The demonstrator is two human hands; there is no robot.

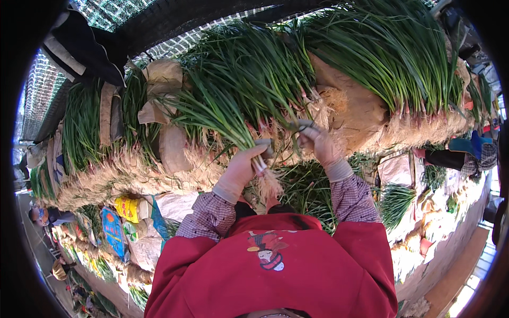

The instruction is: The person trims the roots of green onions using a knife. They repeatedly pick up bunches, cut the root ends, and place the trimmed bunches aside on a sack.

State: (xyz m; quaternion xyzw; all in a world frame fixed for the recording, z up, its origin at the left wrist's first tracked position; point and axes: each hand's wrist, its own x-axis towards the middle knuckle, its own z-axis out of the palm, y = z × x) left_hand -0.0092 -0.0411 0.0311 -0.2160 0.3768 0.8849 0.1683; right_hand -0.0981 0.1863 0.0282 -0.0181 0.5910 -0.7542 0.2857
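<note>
My left hand (242, 165), in a pale thin glove, grips a small bunch of leafy allium stalks (238, 131) near their pale bases. Their long leaves fan up to the left, and the stringy roots (270, 185) hang below my fist. To its right, my gloved right hand (318, 143) has its fingertips closed around a thin green leaf or stalk (294, 139). Dark coverings show on fingers of both hands. Just beyond them lies a long heap of similar plants (254, 75), roots toward me.
A brown sheet (350, 115) shows between the heap and a larger bundle of stalks (405, 67). Loose green leaves (310, 190) lie below my right hand. Colored sacks (113, 230) are at left. Other people (473, 155) are at the right and left edges.
</note>
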